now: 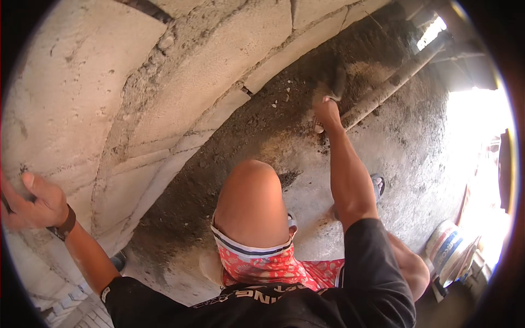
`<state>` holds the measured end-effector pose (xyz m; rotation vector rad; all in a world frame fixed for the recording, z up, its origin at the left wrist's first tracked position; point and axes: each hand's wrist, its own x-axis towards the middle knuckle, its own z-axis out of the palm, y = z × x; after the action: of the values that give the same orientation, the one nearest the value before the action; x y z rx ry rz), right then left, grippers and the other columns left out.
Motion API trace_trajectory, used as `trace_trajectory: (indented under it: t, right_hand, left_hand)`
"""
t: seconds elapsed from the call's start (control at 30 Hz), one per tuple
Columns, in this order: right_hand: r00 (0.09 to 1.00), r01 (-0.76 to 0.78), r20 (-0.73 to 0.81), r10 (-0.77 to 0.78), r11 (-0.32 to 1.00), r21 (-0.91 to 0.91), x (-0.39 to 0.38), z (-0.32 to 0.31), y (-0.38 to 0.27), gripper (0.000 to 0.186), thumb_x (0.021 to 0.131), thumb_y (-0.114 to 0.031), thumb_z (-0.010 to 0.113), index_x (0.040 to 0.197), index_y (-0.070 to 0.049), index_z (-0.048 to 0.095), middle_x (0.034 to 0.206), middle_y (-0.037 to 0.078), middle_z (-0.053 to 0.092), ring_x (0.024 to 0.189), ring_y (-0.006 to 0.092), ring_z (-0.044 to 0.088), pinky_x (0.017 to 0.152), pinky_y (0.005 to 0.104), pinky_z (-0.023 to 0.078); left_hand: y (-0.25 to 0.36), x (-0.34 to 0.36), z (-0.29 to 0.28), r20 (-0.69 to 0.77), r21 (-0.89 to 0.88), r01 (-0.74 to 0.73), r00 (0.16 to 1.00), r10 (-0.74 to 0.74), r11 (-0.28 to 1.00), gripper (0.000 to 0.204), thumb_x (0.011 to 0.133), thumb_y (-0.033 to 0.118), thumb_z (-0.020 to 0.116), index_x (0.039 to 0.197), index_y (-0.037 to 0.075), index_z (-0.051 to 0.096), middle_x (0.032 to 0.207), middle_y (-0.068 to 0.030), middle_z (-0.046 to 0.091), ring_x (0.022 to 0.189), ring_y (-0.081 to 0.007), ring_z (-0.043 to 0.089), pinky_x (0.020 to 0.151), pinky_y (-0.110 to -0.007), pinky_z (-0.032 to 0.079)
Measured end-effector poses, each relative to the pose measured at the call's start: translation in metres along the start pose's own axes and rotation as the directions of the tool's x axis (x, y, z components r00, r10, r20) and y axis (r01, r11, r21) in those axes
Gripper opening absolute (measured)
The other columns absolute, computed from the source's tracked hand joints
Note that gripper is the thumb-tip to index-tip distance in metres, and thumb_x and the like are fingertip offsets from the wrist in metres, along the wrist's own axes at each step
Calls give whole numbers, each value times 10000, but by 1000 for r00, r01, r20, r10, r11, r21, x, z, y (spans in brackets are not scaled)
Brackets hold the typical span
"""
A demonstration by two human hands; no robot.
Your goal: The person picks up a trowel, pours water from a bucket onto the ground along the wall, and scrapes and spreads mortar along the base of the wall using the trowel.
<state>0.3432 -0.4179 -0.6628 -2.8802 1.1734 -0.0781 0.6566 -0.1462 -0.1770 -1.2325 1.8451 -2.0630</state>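
My right hand (327,113) reaches forward and is closed round the handle of a trowel (339,82). Its handle end pokes out below the fist, and its dark blade is smeared by motion over the soil. Loose dark dirt (284,101) with small pale chips lies along the foot of the block wall (164,98). At far left my left hand (38,202), with a dark band on the wrist, is open against the wall, its fingers apart and partly cut off by the view's rim.
A long wooden pole (391,87) slants across the ground just right of my right hand. Grey concrete floor (404,147) spreads beyond it. A white bucket with a blue band (449,249) stands at the right. My sandalled foot (377,187) is beside my right forearm.
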Motion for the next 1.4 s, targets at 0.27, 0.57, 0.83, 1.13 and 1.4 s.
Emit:
trace_trajectory:
  t: [0.27,0.57,0.83,1.13,1.4]
  right_hand:
    - [828,-215,513,-227,716,665,-160,17,-127,289,826,-236,464,906,36,522,886,230,586,780,373,588,661,413,486]
    - [789,-615,533,306,420,668,-111,-51,-74,306,873,-255,374,919,8,524,845,287,580,855,401,576,746,458,459]
    - [876,241,417,-241,969,55,-33,-13,-27,199,687,-137,511,790,12,593,744,179,614,691,277,615,575,386,490]
    - [788,-319,537,-302,546,775,-171,-49,-124,199,774,-193,500,771,-16,593,780,232,598,754,364,599,668,458,471]
    - [836,-548,356,417,618,564,-45,-36,-45,249,858,-181,412,880,62,459,734,256,577,638,353,605,521,419,492]
  left_hand:
    - [21,12,6,-87,-6,187,979,-187,982,398,813,391,592,955,20,617,930,-118,543,879,-255,461,750,-331,374]
    - [23,13,11,-35,47,190,981,-189,981,374,822,388,579,973,51,641,975,-85,539,938,-224,462,783,-315,388]
    - [21,18,16,-56,5,157,986,-156,988,375,834,377,562,997,50,642,1008,-100,516,972,-223,460,814,-317,393]
    - [23,21,19,-64,17,167,984,-165,986,400,840,400,553,1022,53,636,1059,-145,539,979,-212,490,824,-297,397]
    - [21,16,21,-81,-5,174,981,-174,985,379,824,388,577,1016,67,639,1070,-111,515,984,-200,480,818,-291,417]
